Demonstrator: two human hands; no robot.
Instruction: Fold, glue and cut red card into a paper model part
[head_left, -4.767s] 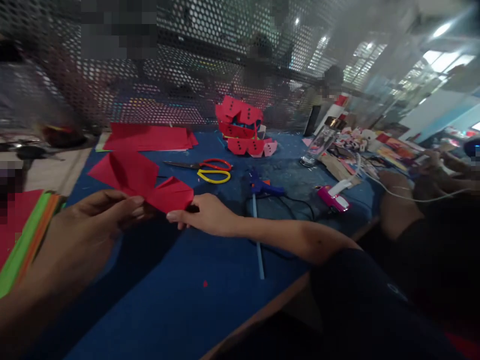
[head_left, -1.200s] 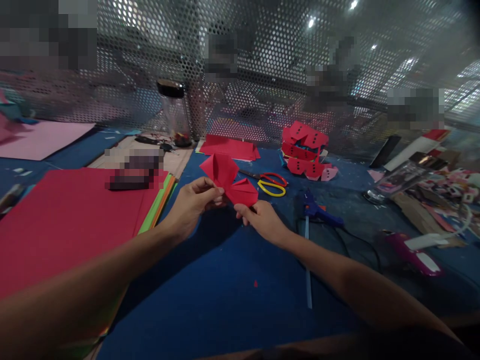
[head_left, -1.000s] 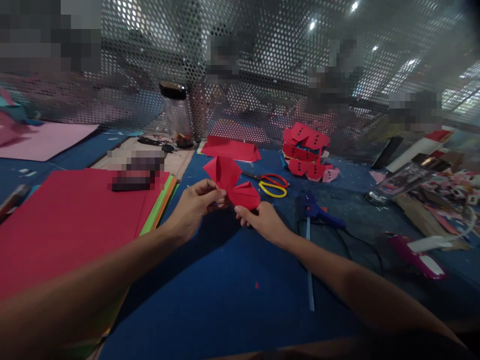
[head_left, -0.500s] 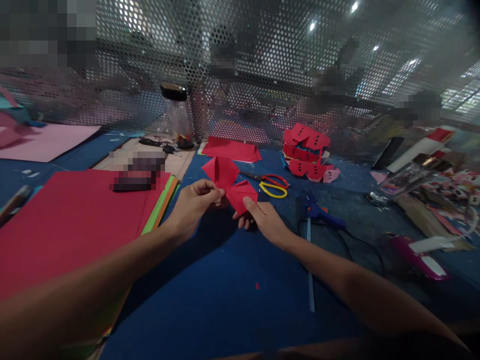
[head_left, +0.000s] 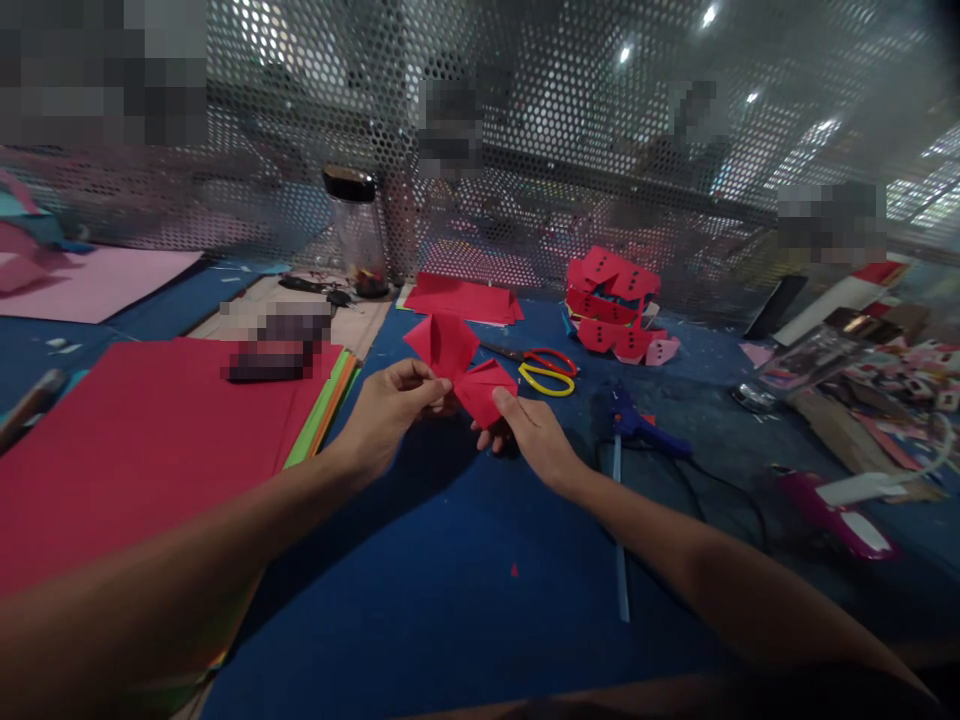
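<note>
A folded piece of red paper (head_left: 446, 345), shaped like a bow with two flared parts, is held above the blue table (head_left: 435, 590). My left hand (head_left: 394, 405) pinches it near its narrow middle. With the thumb on top and fingers beneath, my right hand (head_left: 525, 425) grips its right part. Just behind the paper lie scissors (head_left: 551, 370) with one red and one yellow handle. A blue glue gun (head_left: 645, 425) with a glue stick (head_left: 621, 540) rests to the right of my right hand.
Large red sheets (head_left: 165, 430) lie stacked at left, a dark blurred object on them. A lidded jar (head_left: 360, 235) stands by the perforated metal wall (head_left: 517, 190). Folded red pieces with black dots (head_left: 619, 305) sit behind. A clear glass (head_left: 795, 365) and paper scraps are at right.
My right hand has shifted very slightly to the right along with the right part of the red paper. My left hand stays in nearly the same place.
</note>
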